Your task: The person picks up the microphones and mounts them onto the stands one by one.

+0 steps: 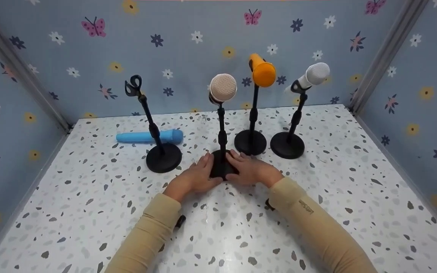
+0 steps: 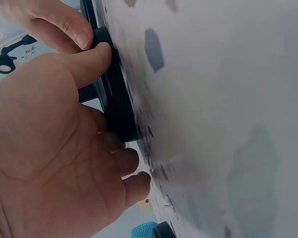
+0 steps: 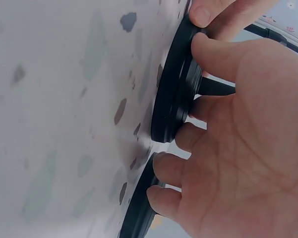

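Observation:
A pale pink microphone [image 1: 223, 87] sits in the clip of a black desk microphone stand [image 1: 222, 140], upright in the middle of the table. My left hand [image 1: 199, 175] holds the left side of its round base [image 2: 120, 101], thumb on the near rim. From the right, my right hand [image 1: 252, 170] grips the same base [image 3: 172, 91], fingers along its side. In the right wrist view, my outer fingertips lie close to a neighbouring base [image 3: 139, 203]; whether they touch it, I cannot tell.
Behind and right stand an orange microphone [image 1: 264, 74] and a white microphone [image 1: 317, 74], each on a black stand. At left, another stand [image 1: 164, 158] has a bare clip. Behind it a blue microphone [image 1: 173, 136] lies on the speckled table [image 1: 218, 235]. Patterned panels [image 1: 195, 57] enclose the table.

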### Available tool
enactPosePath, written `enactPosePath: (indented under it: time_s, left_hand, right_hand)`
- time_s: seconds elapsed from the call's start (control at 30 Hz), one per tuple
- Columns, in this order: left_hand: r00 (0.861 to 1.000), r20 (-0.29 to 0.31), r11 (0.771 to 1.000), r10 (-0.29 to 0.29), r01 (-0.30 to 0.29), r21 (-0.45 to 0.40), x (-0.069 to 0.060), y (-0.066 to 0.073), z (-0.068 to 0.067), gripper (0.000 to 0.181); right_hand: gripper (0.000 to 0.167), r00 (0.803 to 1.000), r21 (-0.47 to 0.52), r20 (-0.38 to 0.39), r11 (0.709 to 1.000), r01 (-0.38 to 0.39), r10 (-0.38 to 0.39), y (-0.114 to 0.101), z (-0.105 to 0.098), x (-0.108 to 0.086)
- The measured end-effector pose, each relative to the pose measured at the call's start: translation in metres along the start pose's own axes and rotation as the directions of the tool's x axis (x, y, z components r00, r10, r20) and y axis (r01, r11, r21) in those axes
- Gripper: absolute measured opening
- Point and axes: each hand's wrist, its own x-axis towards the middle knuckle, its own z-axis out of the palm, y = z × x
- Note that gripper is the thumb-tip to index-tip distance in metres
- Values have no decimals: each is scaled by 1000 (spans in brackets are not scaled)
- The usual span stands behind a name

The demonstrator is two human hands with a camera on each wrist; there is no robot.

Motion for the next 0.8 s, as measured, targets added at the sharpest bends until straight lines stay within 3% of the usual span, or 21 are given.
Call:
enactPosePath:
  time_s: [0.47, 0.8]
  left_hand:
    - [1000, 0, 1000, -14, 14, 13, 0, 1, 0, 92]
    - [1000, 7, 999, -25, 25, 26, 4, 2, -3, 88]
  right_hand:
    - [77, 1000, -12, -11, 1000, 2, -2, -3, 1, 0]
    - [76, 998, -54, 9, 997, -54, 54, -11, -4, 4]
